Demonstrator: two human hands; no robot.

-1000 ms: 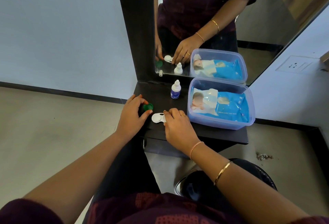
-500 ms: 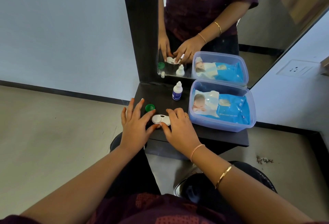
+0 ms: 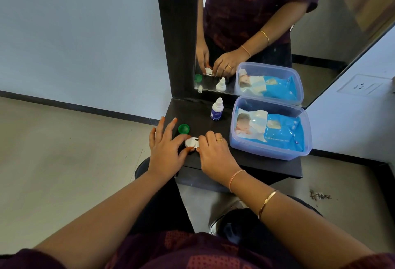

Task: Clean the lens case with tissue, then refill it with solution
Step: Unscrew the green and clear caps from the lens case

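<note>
Dark mirror shelf (image 3: 245, 162): lens case (image 3: 191, 142) at front-left edge, left hand (image 3: 165, 151) pinching one end, right hand (image 3: 213, 153) gripping the other. Green cap (image 3: 183, 129) off beside it; wiping and refill apparently not begun, solution bottle (image 3: 217, 109) capped.

One wide-angle view from the person's head faces forward and steeply down. The left hand (image 3: 164, 151) and right hand (image 3: 215, 155) reach in from the bottom edge to a lens case (image 3: 190, 142) on a dark worktop (image 3: 193, 110) close below. A mirror (image 3: 320, 55) behind faces back, repeating them.
</note>
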